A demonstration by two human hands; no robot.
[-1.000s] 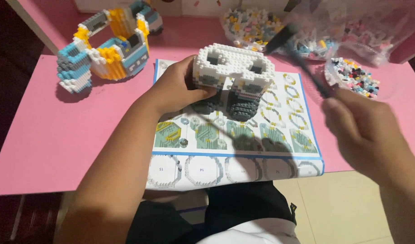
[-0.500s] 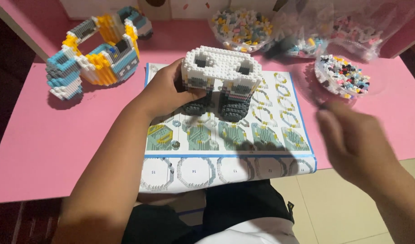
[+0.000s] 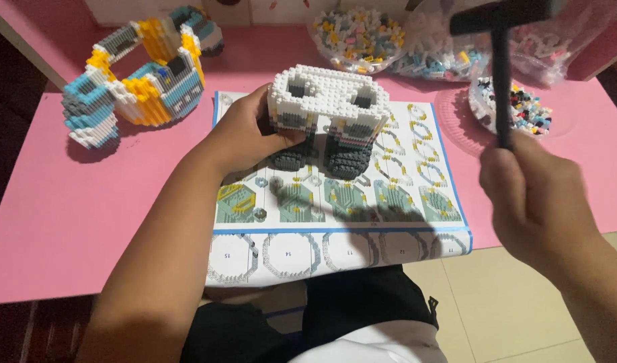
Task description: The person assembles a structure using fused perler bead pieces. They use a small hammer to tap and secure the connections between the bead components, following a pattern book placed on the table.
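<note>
Your left hand (image 3: 244, 138) is closed around the left side of the white and grey brick model (image 3: 328, 117), which stands on the instruction sheet (image 3: 402, 222) spread on the pink table (image 3: 80, 202). Your right hand (image 3: 537, 202) is clenched on the handle of a small black hammer (image 3: 502, 40), raised off the table's right front. At the back, a clear bowl (image 3: 354, 30) holds mixed pale bricks; a clear dish (image 3: 517, 107) to the right holds dark and coloured bricks; plastic bags (image 3: 429, 57) of bricks lie between. A blue and yellow ring model (image 3: 137, 70) sits far left.
</note>
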